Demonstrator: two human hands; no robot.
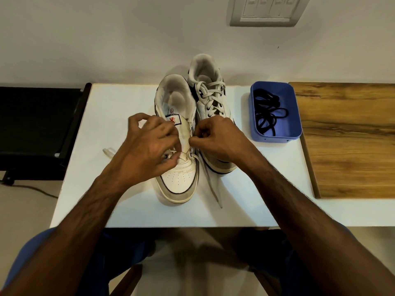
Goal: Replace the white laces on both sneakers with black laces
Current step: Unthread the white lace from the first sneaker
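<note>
In the head view, the worn white leather sneaker [178, 167] at frame centre was worked on: the limp flat white lace [210, 184] was pinched by the right hand [215, 139] and the left hand [147, 150]. Soft and light, it seemed best gripped near an eyelet. Coiled black laces [268, 114] lay in the blue plastic tray [275, 137], right of centre.

A plain room in a home, by its fittings: a white multi-rocker wall switch plate [267, 9] on a bare pale wall [106, 39], a small white counter [128, 199] against it, a wood-grain board [346, 142] at right, and a black frame stand [36, 133] at left.
</note>
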